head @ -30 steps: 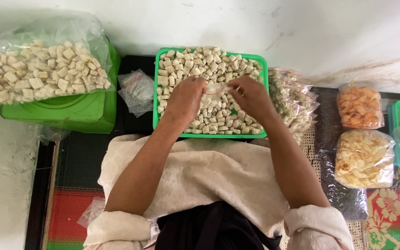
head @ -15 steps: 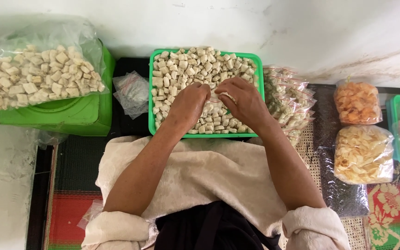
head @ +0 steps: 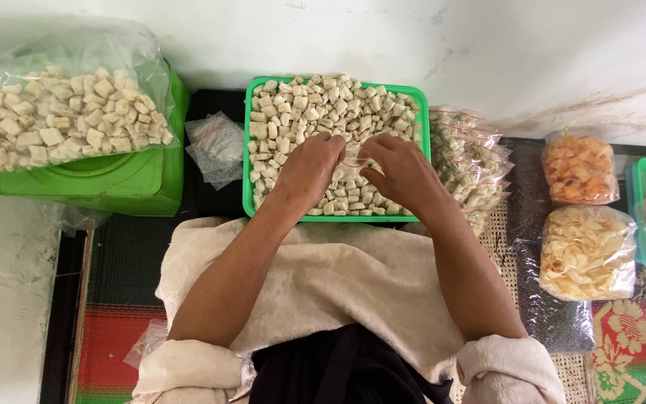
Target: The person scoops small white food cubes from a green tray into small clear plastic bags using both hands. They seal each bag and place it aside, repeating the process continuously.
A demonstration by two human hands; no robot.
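Holding a small clear plastic bag (head: 351, 161) between both hands, I keep it over the green tray (head: 247, 161), which lies at 12 o'clock from my lap. The bag is thin and shiny with a red strip. Pale, rough, blocky snack pieces (head: 315, 101) fill the tray. My left hand (head: 309, 168) and right hand (head: 401, 170) have fingers curled narrow, pinching the bag's edges. Filled small bags (head: 469, 168) lie at 3 o'clock from the tray.
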